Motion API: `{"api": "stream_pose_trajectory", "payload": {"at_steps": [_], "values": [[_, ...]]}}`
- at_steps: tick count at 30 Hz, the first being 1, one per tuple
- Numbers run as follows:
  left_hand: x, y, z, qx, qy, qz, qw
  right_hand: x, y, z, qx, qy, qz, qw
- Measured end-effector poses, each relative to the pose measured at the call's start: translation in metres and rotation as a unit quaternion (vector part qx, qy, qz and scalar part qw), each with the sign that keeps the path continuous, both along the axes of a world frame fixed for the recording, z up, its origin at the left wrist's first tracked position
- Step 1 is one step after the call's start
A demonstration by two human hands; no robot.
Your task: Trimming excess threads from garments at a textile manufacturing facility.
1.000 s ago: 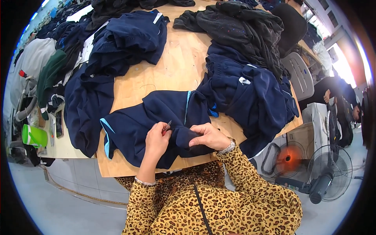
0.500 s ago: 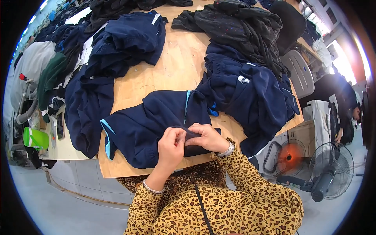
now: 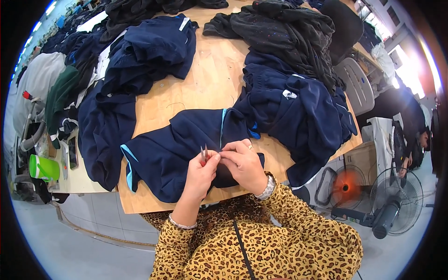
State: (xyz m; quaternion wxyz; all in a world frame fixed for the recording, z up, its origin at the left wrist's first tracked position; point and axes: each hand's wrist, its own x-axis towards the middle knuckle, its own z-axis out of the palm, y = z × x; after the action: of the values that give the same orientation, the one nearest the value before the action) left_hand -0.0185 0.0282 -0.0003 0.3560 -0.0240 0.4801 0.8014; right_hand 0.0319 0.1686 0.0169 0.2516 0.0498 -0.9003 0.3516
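Observation:
A navy garment [image 3: 163,154] with light-blue trim lies across the table's near edge. My left hand [image 3: 201,177] is closed, with the pointed metal blades of thread snips [image 3: 204,154] sticking up out of it. Its thumb and forefinger meet the fingertips of my right hand [image 3: 243,164] over the garment's near right part. The right hand is closed in a pinch on the garment's cloth. Whatever fine thing lies between the touching fingertips is too small to make out.
Navy garments [image 3: 298,112] are heaped at the right, with a dark speckled garment [image 3: 284,37] behind. More navy clothing [image 3: 149,46] lies at the left. A green container [image 3: 44,168] stands on the left-hand table. Fans [image 3: 396,200] and a bending person [image 3: 410,121] are at the right.
The snips' blades now show above my left hand, where they were not visible before. My right hand has turned and shifted slightly, its fingers bent downward. The garment has hardly moved.

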Motion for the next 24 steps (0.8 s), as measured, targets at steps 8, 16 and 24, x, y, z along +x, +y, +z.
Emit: {"api": "stream_pose_trajectory", "payload": {"at_steps": [8, 16, 24], "values": [[0.000, -0.010, 0.023, -0.253, 0.450, 0.030, 0.856, -0.002, 0.007, 0.000, -0.076, -0.058, -0.007, 0.995], [-0.022, -0.034, 0.045, -0.306, 0.416, -0.196, 0.833, -0.007, 0.019, -0.001, -0.240, -0.172, 0.032, 0.955], [-0.044, -0.027, 0.050, -0.339, 0.429, -0.291, 0.785, -0.009, 0.012, -0.005, -0.191, -0.097, 0.033, 0.976]]}}
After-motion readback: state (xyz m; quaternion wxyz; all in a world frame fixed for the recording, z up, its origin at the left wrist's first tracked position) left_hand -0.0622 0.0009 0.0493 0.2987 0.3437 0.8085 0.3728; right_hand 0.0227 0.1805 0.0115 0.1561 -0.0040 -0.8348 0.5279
